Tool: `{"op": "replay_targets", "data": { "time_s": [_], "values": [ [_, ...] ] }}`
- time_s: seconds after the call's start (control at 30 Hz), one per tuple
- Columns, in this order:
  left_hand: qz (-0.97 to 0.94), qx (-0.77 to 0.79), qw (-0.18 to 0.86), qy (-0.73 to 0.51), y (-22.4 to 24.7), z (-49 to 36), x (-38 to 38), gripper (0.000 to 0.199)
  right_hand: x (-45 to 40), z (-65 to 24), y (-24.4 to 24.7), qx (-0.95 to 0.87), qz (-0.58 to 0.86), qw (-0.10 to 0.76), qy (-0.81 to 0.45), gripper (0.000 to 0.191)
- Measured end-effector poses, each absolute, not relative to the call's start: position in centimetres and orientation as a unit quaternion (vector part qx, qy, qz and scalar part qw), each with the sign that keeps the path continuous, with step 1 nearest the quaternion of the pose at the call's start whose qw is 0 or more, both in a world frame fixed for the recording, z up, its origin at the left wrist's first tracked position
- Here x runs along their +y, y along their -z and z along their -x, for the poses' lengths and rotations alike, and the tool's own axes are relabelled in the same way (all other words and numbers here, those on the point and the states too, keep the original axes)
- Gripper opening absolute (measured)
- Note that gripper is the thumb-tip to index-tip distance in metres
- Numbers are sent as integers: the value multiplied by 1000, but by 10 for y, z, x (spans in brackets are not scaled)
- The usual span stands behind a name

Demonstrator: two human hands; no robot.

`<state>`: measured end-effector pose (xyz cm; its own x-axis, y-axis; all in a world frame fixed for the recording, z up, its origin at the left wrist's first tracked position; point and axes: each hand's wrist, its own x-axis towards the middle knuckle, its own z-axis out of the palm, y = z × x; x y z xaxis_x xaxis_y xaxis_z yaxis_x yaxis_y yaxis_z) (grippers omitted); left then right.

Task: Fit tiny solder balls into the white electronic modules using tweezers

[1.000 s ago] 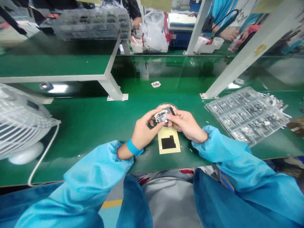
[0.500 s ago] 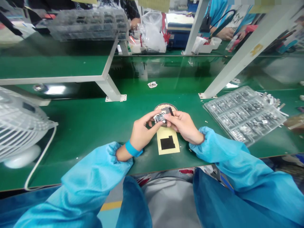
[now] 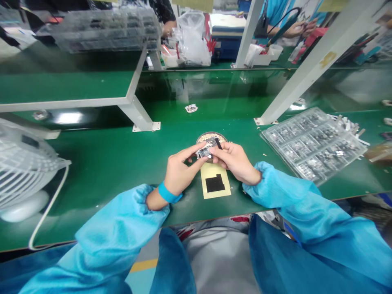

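Observation:
My left hand pinches a small silver-and-black electronic part between thumb and fingers, above a round dish with a pale, grainy filling. From the other side, my right hand is closed, its thumb at the part's right end. A short black strip sticks up from the right fingers; its lower end is hidden. Beneath both hands, a cream backing sheet lies on the table and bears a black cut-out piece.
A clear compartment tray of small parts is at right. Another small part lies beyond the dish. A white fan stands left, near a shelf leg. Across the divider, a co-worker's hands are visible.
The view has shifted slightly, moving most things a little left in the picture. Both hands keep their hold on the part, with only slight finger movement. The co-worker's hands have risen.

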<state>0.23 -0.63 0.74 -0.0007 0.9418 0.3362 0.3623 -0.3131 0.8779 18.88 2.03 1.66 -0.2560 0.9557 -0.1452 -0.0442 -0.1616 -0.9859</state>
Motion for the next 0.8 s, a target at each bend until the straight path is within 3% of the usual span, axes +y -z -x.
{"op": "replay_targets", "data": {
  "time_s": [0.23, 0.6, 0.8],
  "values": [
    [-492, 413, 556, -528, -8, -2, -3, 51, 20, -187, -12, -560, 412, 485, -530, 47],
    [-484, 400, 571, -529, -6, -3, -1, 52, 22, -189, -12, -556, 402, 472, -553, 45],
    [-505, 402, 542, -538, -9, -6, -4, 41, 19, -185, -10, -525, 401, 480, -577, 46]
  ]
}}
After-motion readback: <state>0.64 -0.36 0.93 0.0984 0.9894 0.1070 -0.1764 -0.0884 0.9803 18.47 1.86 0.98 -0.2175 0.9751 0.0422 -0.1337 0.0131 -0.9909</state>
